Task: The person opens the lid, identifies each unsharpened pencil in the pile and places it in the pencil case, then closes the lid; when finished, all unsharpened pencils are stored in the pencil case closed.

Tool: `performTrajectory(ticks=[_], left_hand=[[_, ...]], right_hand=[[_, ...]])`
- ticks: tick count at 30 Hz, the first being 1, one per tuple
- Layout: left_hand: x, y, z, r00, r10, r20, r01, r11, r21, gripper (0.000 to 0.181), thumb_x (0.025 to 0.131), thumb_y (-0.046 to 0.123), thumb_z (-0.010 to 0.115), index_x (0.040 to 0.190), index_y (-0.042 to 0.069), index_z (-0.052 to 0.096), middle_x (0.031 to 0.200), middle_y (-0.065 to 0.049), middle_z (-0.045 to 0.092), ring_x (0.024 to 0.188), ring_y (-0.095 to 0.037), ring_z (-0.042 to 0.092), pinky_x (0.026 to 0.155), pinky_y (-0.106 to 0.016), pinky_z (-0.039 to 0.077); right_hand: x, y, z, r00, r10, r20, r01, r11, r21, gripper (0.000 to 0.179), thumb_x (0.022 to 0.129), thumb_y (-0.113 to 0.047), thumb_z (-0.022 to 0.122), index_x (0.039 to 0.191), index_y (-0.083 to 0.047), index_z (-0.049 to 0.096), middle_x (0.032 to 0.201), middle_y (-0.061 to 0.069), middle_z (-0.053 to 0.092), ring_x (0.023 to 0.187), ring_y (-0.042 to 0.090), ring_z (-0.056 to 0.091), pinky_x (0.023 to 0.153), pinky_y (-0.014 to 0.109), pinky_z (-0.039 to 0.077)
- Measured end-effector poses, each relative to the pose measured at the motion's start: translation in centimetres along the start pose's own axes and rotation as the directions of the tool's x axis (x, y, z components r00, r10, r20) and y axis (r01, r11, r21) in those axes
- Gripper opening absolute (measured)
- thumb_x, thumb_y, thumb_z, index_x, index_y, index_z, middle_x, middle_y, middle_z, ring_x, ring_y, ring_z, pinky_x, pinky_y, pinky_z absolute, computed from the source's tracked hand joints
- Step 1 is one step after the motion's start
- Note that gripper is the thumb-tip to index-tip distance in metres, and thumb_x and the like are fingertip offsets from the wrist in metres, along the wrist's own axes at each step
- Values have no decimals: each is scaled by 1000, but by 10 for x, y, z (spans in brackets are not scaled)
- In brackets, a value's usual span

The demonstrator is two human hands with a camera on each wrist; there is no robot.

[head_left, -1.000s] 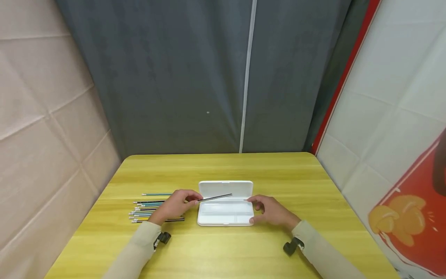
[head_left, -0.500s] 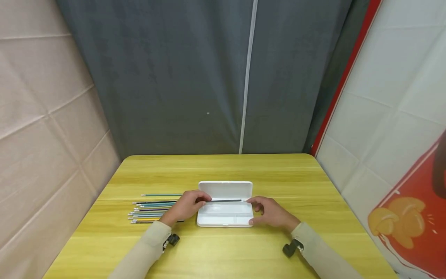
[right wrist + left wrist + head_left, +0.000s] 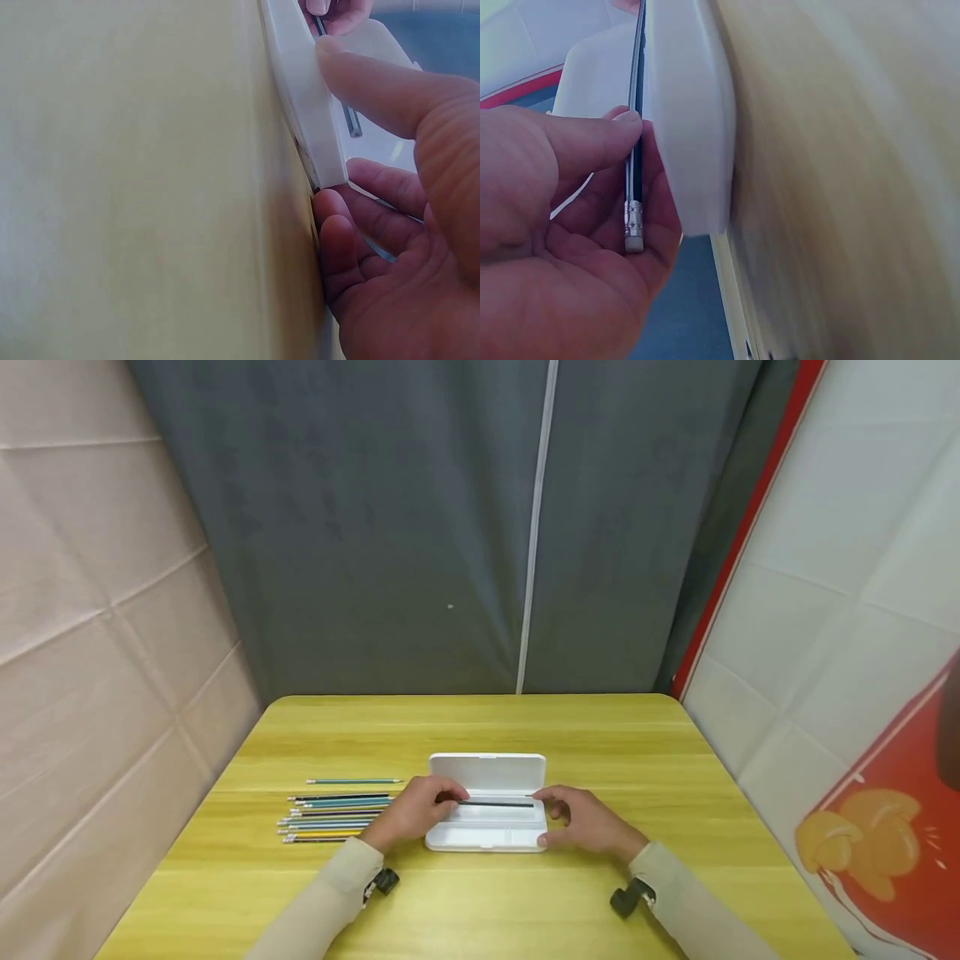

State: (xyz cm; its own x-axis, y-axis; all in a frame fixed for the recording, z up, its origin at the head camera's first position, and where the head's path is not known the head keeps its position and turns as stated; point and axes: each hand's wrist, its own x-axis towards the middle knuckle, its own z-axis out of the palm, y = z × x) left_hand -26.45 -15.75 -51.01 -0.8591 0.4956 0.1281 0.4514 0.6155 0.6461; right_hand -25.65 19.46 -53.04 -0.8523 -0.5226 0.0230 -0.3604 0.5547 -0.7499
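Observation:
My left hand point(image 3: 412, 812) pinches a dark pencil point(image 3: 498, 804) near its eraser end, between thumb and fingers. The left wrist view shows that pencil's metal band and pale eraser point(image 3: 634, 244) in the curl of the fingers. Its other end reaches over the long tray of a white pencil case point(image 3: 487, 770), whose lid stands open at the back. Around the case's right end, my right hand point(image 3: 588, 822) holds on, thumb at the front corner and fingers at the back and side. In the right wrist view the pencil's flat tip point(image 3: 354, 129) hangs within the case.
Several pencils point(image 3: 337, 814) in teal, black and yellow lie in a loose row left of the case, erasers leftward. One teal pencil point(image 3: 352, 782) lies apart behind them. A grey curtain point(image 3: 390, 568) hangs behind the wooden table point(image 3: 480, 902).
My left hand has moved right and slightly nearer, bringing the pencil from a tilt above the case to level along the tray. The right hand stays at the case's end.

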Motion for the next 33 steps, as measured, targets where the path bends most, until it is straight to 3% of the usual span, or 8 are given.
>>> performTrajectory(ticks=[13,22,33], left_hand=[[5,5,10,999,21,50,-24,999,42,16,101,5,70,112,13,78,105,4,76,98,-9,66,89,-30,56],[5,7,9,996,3,86,-1,1000,-24,17,101,5,69,116,11,77,104,3,75,95,-8,65,85,-27,56],[5,1,5,996,-47,70,56,991,-123,15,103,11,69,114,14,78,108,2,76,97,-10,67,86,-27,57]], right_hand=[[-2,-4,1,1000,3,6,-3,1000,12,71,80,-35,94,141,-14,65,110,5,66,97,21,57,80,24,49],[0,-1,0,1000,4,6,-4,1000,7,72,80,-37,94,142,-16,64,110,4,66,98,20,57,81,25,50],[-1,-2,0,1000,19,9,-19,1000,-1,73,80,-39,94,143,-18,64,111,0,65,97,18,57,81,25,50]])
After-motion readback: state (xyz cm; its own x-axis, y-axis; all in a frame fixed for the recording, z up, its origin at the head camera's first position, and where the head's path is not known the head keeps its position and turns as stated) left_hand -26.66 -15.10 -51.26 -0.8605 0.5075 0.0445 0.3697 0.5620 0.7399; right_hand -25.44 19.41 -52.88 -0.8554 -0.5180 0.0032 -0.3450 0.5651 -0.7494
